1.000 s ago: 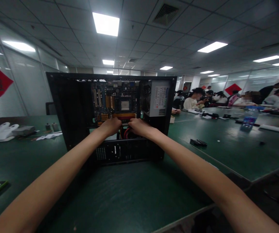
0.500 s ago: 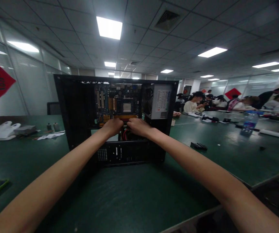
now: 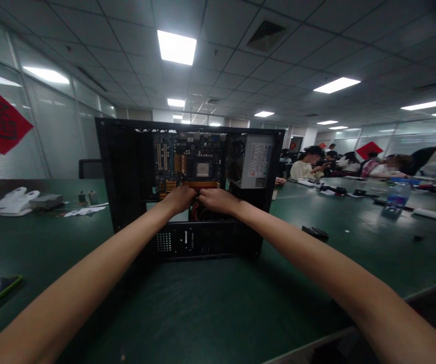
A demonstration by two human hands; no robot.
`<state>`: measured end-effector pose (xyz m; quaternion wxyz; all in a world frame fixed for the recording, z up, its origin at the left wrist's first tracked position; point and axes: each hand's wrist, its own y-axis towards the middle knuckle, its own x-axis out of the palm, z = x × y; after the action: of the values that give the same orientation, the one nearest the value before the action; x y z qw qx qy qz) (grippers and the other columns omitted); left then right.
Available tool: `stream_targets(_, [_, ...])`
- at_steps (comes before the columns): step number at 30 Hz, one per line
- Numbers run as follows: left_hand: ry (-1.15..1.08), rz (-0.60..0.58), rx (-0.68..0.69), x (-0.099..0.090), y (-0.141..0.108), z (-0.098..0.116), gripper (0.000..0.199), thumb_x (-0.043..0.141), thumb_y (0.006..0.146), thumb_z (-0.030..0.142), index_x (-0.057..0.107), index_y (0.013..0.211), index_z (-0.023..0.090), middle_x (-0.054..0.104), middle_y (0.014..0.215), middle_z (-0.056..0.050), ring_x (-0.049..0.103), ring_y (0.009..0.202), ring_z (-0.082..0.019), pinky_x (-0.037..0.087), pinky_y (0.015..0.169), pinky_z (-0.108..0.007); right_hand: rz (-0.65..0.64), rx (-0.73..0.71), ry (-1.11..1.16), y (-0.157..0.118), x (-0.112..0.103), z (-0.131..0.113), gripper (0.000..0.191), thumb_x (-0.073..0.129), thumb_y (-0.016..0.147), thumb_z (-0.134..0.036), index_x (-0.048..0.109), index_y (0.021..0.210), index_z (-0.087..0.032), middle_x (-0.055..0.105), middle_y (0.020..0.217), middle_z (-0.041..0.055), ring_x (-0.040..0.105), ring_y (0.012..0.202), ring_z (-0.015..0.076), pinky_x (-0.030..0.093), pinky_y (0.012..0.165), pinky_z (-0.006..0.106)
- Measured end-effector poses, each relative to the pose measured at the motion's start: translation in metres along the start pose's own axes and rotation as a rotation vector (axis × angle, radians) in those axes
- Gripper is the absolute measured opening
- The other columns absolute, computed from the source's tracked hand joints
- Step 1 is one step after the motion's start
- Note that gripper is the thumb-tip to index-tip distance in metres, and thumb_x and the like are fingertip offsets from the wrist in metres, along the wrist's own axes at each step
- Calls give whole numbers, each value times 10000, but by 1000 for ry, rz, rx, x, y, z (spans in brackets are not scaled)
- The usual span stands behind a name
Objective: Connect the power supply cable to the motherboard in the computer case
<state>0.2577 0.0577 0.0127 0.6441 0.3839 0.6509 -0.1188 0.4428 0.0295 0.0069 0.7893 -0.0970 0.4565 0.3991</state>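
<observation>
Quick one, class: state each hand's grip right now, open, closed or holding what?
Left hand: curled by the orange slots; whether it holds anything cannot be told.
Right hand: curled beside the left; anything held is hidden.

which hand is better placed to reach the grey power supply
Probably the right hand: it is nearer the power supply, lying below and left of it; the left hand is farther across.

Bright ceiling lights [image 3: 177, 47] shine above glass partitions [image 3: 56, 131].
</observation>
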Motion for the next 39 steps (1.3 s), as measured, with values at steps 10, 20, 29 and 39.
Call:
stream_targets(10, [46, 3, -2, 0, 1, 0, 299, 512, 968, 154, 766, 1123, 123, 749, 1204, -202, 709, 1159, -329, 550, 989, -404, 98, 91, 104, 10, 17, 2, 273, 414, 1065, -152, 627, 1225, -96, 647, 1211, 179, 683, 1074, 257, 521, 878, 357])
stream_targets(20, [-5, 39, 3, 6, -2, -8, 295, 525, 967, 190, 780, 1112, 156, 764, 1186, -165, 725, 1118, -300, 561, 923, -353, 101, 101, 153, 15, 22, 4, 285, 477, 1021, -122, 618, 1268, -89, 648, 1245, 192, 689, 1092, 281, 537, 896, 382])
stream_targets(29, [6, 31, -18, 5, 4, -5, 346, 474, 999, 202, 802, 1080, 127, 775, 1132, -193, 733, 1099, -302, 553, 922, -350, 100, 106, 175, 16, 19, 4, 311, 476, 1020, -106, 625, 1292, -79, 649, 1250, 193, 680, 1106, 282, 529, 928, 397])
stream_targets(39, [22, 0, -32, 0, 5, 3, 311, 511, 927, 142, 808, 1015, 115, 787, 1062, -188, 749, 1033, -304, 563, 874, -343, 187, 210, 342, -1, 23, 6, 298, 559, 934, -41, 691, 1197, -92, 675, 1225, 158, 650, 1121, 227, 493, 952, 318])
